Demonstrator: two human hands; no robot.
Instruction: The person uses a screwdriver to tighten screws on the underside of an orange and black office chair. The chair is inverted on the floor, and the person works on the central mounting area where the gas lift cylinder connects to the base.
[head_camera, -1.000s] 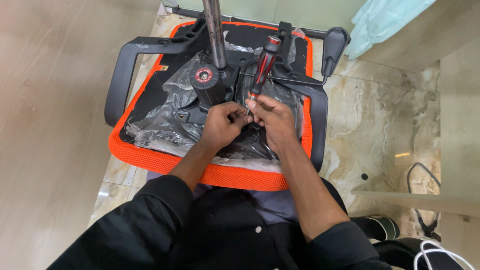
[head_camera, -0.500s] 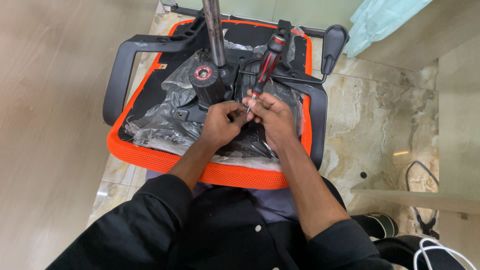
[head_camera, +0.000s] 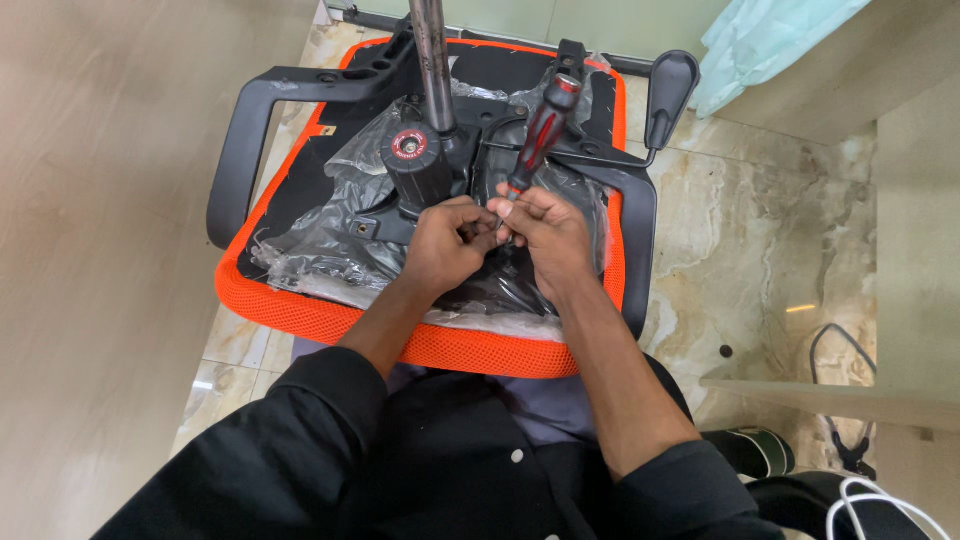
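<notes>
Marble floor, upturned orange chair seat (head_camera: 330, 322), screwdriver (head_camera: 537, 135) upright in right hand (head_camera: 548, 232) grip

1 head-worn view looks steeply down — close over the upturned chair seat (head_camera: 330, 320) on the lap.

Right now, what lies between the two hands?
In the head view, the screwdriver shaft comes down between the left hand and right hand, over crinkled plastic wrap.
</notes>
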